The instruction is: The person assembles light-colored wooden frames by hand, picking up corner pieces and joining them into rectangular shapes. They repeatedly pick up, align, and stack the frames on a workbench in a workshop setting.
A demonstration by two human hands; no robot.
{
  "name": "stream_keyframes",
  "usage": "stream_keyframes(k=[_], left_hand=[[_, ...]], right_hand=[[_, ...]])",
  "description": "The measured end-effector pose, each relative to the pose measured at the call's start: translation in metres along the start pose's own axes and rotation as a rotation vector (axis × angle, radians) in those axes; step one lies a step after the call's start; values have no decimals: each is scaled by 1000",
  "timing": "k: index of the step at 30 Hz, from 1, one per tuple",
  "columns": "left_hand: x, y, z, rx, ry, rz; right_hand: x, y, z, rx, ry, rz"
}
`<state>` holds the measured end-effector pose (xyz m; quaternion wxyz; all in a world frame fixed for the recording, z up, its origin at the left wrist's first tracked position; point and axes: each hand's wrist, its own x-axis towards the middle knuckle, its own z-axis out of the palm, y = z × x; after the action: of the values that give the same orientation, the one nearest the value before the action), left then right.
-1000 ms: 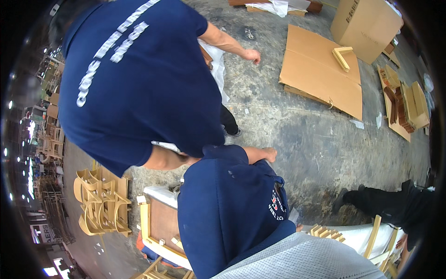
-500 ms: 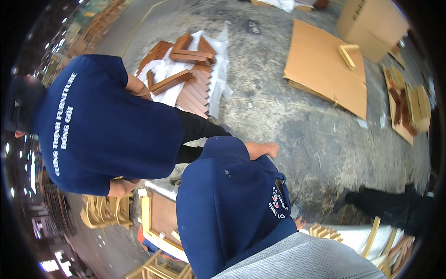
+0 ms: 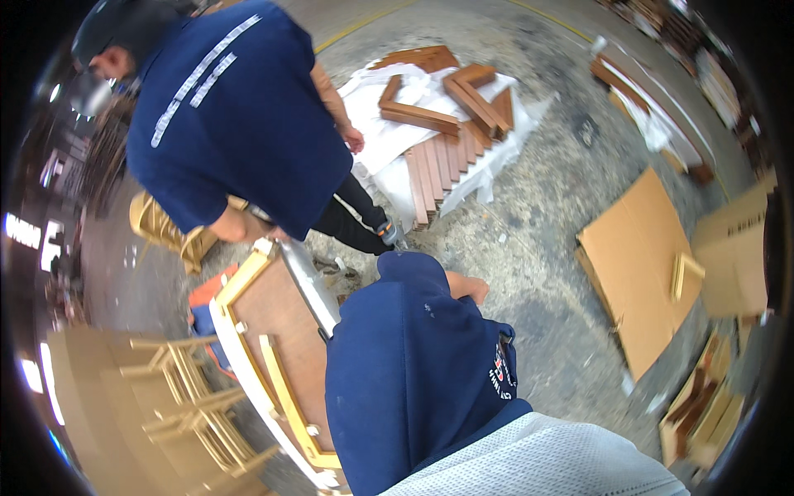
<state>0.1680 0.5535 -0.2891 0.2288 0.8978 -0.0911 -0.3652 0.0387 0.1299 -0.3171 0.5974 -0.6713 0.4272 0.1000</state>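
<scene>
My left hand (image 3: 475, 289) hangs beside my blue hooded top (image 3: 389, 372), over the concrete floor. It is small and soft in the picture, so its fingers and anything in them cannot be made out. My right hand is not visible. Nearest on the left lies a brown panel (image 3: 291, 285) with pale wooden frame pieces (image 3: 279, 384) along it and on it. A co-worker in a navy T-shirt (image 3: 240, 116) stands beyond, one hand (image 3: 353, 139) hanging free, the other (image 3: 248, 227) by the panel's far corner.
Brown angled wood parts (image 3: 438, 169) lie on white wrapping ahead. Flat cardboard (image 3: 637, 273) bears a pale wooden piece (image 3: 686, 277), with a large carton (image 3: 736, 256) beside it. Pale chair frames (image 3: 194, 405) stand lower left.
My view has turned, so the wood stack and cardboard sit further right and more of the panel shows. My right hand and a dark-clothed person's legs have left the picture.
</scene>
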Motion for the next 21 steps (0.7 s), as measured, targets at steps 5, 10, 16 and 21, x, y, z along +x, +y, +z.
stream_keyframes(k=[5,10,16,21], left_hand=[[4,-28,0,-159,120,-100],[4,-38,-7,-305,207,-269],[-25,-64,1,-401,258,-245],[-60,-77,52,-428,362,-395]], right_hand=[[38,-30,40,-161,-188,1],[70,-46,70,-282,-292,34],[118,-65,105,-402,-420,20],[130,-88,149,-492,-588,-12]])
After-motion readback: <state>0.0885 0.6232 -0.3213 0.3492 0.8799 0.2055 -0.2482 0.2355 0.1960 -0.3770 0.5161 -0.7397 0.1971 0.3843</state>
